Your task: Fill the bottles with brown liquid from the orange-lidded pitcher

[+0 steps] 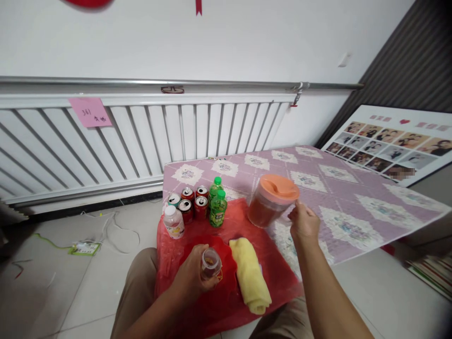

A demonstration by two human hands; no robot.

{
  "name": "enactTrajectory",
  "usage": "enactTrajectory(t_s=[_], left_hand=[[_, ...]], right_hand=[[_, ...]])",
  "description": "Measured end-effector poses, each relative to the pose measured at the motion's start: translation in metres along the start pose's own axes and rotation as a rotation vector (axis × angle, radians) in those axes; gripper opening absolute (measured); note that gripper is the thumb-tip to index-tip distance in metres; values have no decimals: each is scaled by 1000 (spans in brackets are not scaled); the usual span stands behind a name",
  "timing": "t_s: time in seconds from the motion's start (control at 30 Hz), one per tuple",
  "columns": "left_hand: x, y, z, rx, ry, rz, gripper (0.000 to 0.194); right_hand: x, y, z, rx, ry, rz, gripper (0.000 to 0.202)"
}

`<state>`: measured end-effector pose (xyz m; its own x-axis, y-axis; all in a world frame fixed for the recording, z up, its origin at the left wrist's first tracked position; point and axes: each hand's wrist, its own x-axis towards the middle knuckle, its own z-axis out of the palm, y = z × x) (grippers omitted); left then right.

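Observation:
My left hand [194,273] is wrapped round a small clear cup [211,262], which it holds over a red tray [229,263] with a wavy rim. A little brownish liquid seems to show inside the cup. On the right, my right hand [304,220] grips the handle side of a clear pitcher [263,209] with an orange lid [279,188]. The pitcher holds reddish-brown liquid and tilts slightly. Between the hands a rolled yellow towel [250,275] lies on the red plastic sheet [282,268].
Several open cans [201,208], a white-capped bottle [174,222] and two green bottles [218,209] stand at the back left of the red sheet. Behind the patterned tablecloth [342,226] is a radiator [205,127]. A photo board [391,141] leans at right.

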<state>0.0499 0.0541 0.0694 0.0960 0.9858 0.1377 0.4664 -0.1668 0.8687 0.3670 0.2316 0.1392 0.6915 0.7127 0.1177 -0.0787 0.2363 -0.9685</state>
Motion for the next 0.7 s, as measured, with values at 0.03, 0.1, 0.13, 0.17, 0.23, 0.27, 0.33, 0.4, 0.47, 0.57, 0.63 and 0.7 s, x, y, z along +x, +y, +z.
enactTrajectory(t_s=[0.03,0.1,0.13,0.17,0.23,0.27,0.33,0.4,0.47,0.57,0.63,0.7], left_hand=[[0,2,0,-5,-2,-3,68],[0,5,-1,-21,-8,-11,64],[0,6,-1,-30,-8,-16,64],[0,7,-1,-39,-7,-21,64],[0,8,-2,-53,-7,-29,68],[0,8,-2,-55,-9,-30,70],[1,7,-3,-63,-16,-24,72],[1,7,-4,-79,-23,-10,72],[1,8,-5,-102,-36,9,70],[3,10,-9,-132,-45,58,68],[6,10,-12,-130,-18,101,68],[12,9,-14,-115,16,129,69]], right_hand=[[1,-7,-2,4,3,-5,40],[-1,-22,-7,10,-1,-14,36],[-3,-30,-10,10,-6,-19,34],[-7,-38,-14,9,-10,-25,32],[-16,-54,-21,2,-18,-35,30],[-22,-61,-24,-3,-26,-37,30],[-34,-74,-31,-12,-48,-27,29],[-47,-83,-37,-13,-81,-4,31],[-61,-90,-44,-9,-120,25,33],[-83,-99,-52,-7,-178,65,36],[-97,-103,-56,-13,-217,88,37],[-109,-106,-58,-26,-252,108,36]])
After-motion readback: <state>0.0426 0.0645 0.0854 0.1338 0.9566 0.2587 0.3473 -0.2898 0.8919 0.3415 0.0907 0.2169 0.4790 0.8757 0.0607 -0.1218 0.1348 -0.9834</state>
